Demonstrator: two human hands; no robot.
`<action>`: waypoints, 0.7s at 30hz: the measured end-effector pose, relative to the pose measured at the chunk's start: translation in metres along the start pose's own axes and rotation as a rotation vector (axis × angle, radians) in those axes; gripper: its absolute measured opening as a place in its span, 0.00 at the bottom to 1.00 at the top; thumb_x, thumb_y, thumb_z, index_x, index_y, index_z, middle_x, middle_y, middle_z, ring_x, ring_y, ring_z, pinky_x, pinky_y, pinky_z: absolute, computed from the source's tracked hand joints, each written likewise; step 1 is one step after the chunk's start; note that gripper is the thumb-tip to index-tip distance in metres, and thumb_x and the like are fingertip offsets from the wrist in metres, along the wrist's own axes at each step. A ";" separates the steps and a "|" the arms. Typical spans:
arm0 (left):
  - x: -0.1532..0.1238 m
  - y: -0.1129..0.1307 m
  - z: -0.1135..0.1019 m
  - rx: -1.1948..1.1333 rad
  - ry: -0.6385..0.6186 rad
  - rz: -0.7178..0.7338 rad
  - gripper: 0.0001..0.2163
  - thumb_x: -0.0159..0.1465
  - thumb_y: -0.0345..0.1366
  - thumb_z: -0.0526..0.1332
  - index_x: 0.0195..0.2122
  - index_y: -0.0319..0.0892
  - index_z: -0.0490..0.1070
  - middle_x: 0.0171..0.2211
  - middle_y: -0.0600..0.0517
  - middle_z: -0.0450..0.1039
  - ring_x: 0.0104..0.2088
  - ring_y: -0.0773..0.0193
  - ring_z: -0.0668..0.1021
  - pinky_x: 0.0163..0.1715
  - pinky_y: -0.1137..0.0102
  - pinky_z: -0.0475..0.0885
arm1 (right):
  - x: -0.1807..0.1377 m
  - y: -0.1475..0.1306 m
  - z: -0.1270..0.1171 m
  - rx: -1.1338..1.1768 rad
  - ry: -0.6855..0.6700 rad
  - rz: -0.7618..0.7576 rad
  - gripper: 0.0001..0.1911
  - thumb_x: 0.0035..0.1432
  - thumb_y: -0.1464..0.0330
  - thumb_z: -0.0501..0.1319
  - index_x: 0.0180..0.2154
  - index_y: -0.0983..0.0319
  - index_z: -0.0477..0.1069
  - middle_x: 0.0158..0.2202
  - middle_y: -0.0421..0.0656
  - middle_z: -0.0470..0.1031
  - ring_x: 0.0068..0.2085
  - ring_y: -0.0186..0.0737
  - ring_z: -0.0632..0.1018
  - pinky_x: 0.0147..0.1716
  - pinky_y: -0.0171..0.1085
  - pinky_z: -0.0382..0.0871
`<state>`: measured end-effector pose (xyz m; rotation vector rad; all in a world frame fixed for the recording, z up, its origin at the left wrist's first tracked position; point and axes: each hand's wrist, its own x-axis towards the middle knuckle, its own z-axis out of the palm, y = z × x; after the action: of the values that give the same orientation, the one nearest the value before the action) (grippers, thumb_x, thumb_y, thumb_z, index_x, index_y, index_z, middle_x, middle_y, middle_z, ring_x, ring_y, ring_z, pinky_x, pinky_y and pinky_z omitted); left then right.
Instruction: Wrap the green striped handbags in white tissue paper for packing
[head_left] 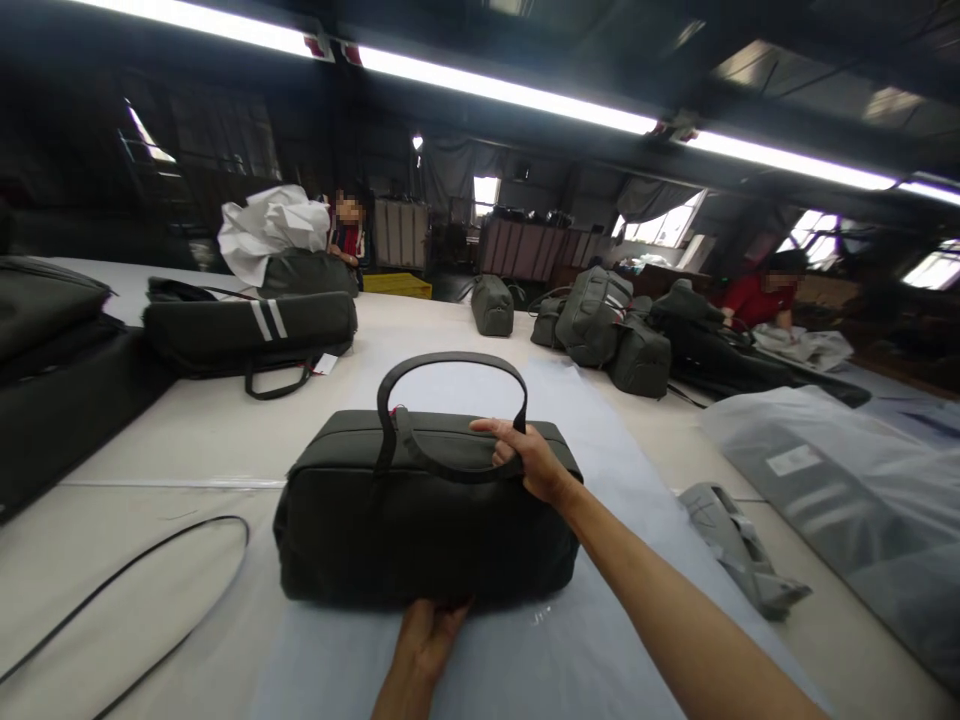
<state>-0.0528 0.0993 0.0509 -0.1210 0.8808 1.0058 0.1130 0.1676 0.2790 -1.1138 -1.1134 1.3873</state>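
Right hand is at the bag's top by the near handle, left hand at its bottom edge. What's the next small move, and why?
Probably lift the lower handle upright with the right hand. That handle lies slack across the top of the bag while the other handle stands arched. The left hand already steadies the bottom edge, so the bag should stay put on the sheet.

One dark green bag (420, 510) stands in the middle of the table, with two handles on it; two hands are on this bag, the left hand (431, 630) and the right hand (529, 460); one striped bag (247, 335) lies behind on the left; about five more bags (600, 325) are grouped on the right; one single bag (492, 304) stands apart; two other persons are seen far behind.
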 end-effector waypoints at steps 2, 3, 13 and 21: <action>-0.006 -0.003 -0.004 0.023 -0.050 0.013 0.13 0.54 0.20 0.62 0.36 0.45 0.72 0.31 0.52 0.80 0.46 0.49 0.80 0.54 0.49 0.73 | -0.004 -0.001 0.006 -0.044 0.018 0.075 0.23 0.51 0.53 0.67 0.42 0.63 0.75 0.16 0.28 0.50 0.17 0.27 0.52 0.18 0.32 0.45; -0.010 -0.005 -0.006 0.026 -0.073 0.018 0.13 0.52 0.19 0.62 0.33 0.45 0.71 0.30 0.53 0.79 0.47 0.49 0.80 0.55 0.49 0.72 | -0.006 -0.001 0.009 -0.065 0.018 0.109 0.24 0.50 0.53 0.67 0.42 0.64 0.74 0.15 0.28 0.51 0.17 0.27 0.53 0.17 0.32 0.45; -0.038 -0.034 -0.035 -0.058 -0.210 0.050 0.16 0.43 0.21 0.68 0.22 0.48 0.63 0.22 0.58 0.74 0.42 0.51 0.81 0.56 0.51 0.73 | -0.030 -0.002 0.015 -0.180 -0.004 0.282 0.23 0.53 0.55 0.63 0.43 0.65 0.73 0.11 0.25 0.43 0.16 0.27 0.47 0.17 0.32 0.44; -0.073 -0.050 -0.077 0.042 -0.181 0.020 0.21 0.34 0.36 0.79 0.22 0.46 0.67 0.29 0.52 0.79 0.43 0.45 0.81 0.52 0.47 0.74 | -0.079 -0.004 0.035 -0.196 0.027 0.276 0.22 0.49 0.55 0.65 0.41 0.64 0.74 0.13 0.27 0.48 0.16 0.26 0.48 0.17 0.33 0.44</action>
<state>-0.0762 -0.0145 0.0364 0.0144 0.7379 0.9994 0.0851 0.0872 0.2937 -1.4681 -1.1251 1.4912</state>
